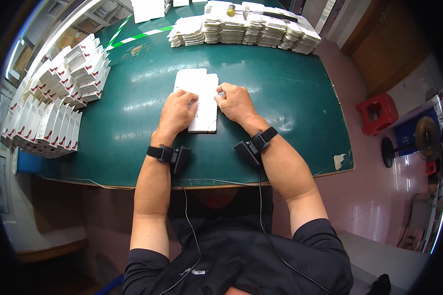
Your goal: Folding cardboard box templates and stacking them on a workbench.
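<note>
White, flat carton w/ stepped far end lies on the green surface btwn both hands, long axis approx. near–far, stepped end pointing far, L hand & R hand part-curled at its L/R edges, can't tell how firmly gripped.

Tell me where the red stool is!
In the head view, the red stool is on the pink floor at the right, past the green table and near the fan.
</note>
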Demonstrator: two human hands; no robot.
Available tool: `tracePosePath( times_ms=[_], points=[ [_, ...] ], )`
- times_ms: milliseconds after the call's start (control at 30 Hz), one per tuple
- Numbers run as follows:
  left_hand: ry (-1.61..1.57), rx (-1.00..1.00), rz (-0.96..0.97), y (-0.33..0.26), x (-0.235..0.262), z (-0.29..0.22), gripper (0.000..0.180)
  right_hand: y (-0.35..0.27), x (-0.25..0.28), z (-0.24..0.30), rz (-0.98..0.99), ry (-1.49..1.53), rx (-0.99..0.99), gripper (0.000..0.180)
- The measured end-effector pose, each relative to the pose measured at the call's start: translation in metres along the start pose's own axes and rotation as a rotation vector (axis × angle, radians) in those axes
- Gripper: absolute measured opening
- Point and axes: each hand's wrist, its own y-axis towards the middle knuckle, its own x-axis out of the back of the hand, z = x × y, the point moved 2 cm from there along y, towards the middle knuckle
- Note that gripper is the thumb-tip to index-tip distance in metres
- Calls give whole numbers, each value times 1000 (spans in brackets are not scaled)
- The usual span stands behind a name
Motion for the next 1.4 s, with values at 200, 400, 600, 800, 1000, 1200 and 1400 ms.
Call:
tracePosePath(
  times_ms=[200,400,600,800,1000,1200,1400],
  points=[
    [5,0,2,0,0,0,23,1,-1,-1,14,-23,0,24],
    [-5,6,6,0,-1,0,24,-1,-1,0,10,-22,17,23],
    [9,-9,12,1,-1,1,25,0,-1,0,36,-29,1,22],
    [19,14,50,2,2,-2,24,-1,-3,-1,33,-32,10,21],
    [56,2,80,3,5,-7,24,-1,-4,-1,68,-34,12,20],
    [106,-39,135,6,8,-10,27,-1,-6,-2,67,-29,10,20],
    [40,-100,203,10,0,2,38,-2,-7,-2,54,-39,32,20]
  ],
)
